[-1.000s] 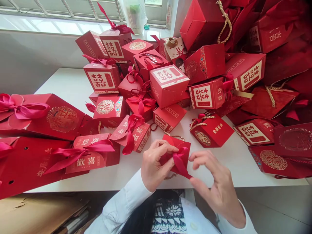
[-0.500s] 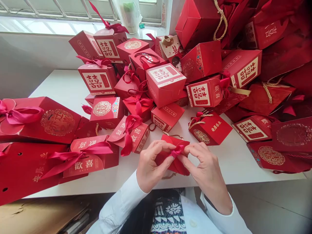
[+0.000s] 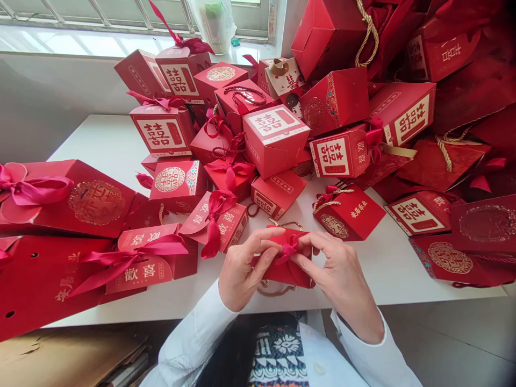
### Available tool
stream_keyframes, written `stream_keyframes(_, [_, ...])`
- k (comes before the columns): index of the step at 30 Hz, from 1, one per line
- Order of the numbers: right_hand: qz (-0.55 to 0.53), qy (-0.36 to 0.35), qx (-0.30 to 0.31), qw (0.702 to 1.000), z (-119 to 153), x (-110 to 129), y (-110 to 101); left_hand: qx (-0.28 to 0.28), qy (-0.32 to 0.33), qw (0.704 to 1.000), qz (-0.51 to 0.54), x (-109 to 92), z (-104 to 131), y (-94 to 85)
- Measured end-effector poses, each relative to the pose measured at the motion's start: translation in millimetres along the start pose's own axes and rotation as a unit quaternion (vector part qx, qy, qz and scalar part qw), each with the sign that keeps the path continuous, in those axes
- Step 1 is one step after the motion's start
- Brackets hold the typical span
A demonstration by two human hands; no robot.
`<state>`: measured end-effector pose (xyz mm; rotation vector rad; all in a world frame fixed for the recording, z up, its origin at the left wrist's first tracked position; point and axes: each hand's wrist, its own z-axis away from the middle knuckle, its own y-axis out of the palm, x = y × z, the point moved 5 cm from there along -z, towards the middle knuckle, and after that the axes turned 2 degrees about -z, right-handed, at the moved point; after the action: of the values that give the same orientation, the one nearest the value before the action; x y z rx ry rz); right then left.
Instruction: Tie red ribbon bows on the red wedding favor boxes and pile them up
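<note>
A small red gift box (image 3: 292, 274) with twisted gold cord handles lies near the table's front edge, between my hands. On its top sits a knot of pink-red ribbon (image 3: 289, 247). My left hand (image 3: 246, 267) is closed in a pinch at the left side of the knot, thumb against forefinger. From the other side my right hand (image 3: 339, 269) pinches the ribbon, its thumb at the knot. The fingers hide parts of the ribbon and the box.
Red boxes with ribbons (image 3: 220, 220) and cords crowd the white table (image 3: 226, 293). A box with gold cord (image 3: 349, 212) stands just beyond my right hand. Bigger boxes (image 3: 72, 196) lie at left, and a heap of red bags (image 3: 443, 161) rises at right.
My left hand has moved slightly left, away from the knot's centre. The right hand has shifted a little, and more of the box top shows between the hands.
</note>
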<state>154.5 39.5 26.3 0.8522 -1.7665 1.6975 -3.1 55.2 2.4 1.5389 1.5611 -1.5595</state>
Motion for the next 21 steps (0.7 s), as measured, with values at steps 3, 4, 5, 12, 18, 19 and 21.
stream_keyframes(3, [-0.008, -0.010, -0.015, 1.000, 0.2, 0.5, 0.1, 0.002, 0.039, 0.998, -0.040, -2.0, -3.3, -2.6])
stream_keyframes(4, [-0.011, -0.015, -0.017, 1.000, 0.3, 0.9, 0.2, 0.001, 0.050, 0.998, -0.045, -2.7, -4.1, -3.1])
stream_keyframes(5, [-0.013, -0.020, -0.018, 1.000, 0.3, 1.3, 0.2, -0.002, 0.057, 0.997, -0.042, -3.1, -4.8, -3.5])
stream_keyframes(12, [0.010, -0.024, -0.032, 0.999, -0.2, 1.0, 2.2, -0.040, 0.043, 0.998, -0.034, -5.6, -7.0, -1.8])
stream_keyframes(18, [0.016, -0.047, -0.076, 0.996, 3.5, 2.4, 6.7, -0.037, 0.018, 0.999, -0.007, -7.7, -8.1, -0.7])
stream_keyframes(19, [0.017, -0.053, -0.086, 0.995, 4.5, 2.8, 7.6, -0.040, 0.012, 0.999, -0.005, -7.7, -8.6, -1.0])
stream_keyframes(21, [0.018, -0.064, -0.103, 0.992, 6.4, 3.2, 9.6, -0.041, -0.008, 0.999, -0.004, -6.9, -9.7, -1.4])
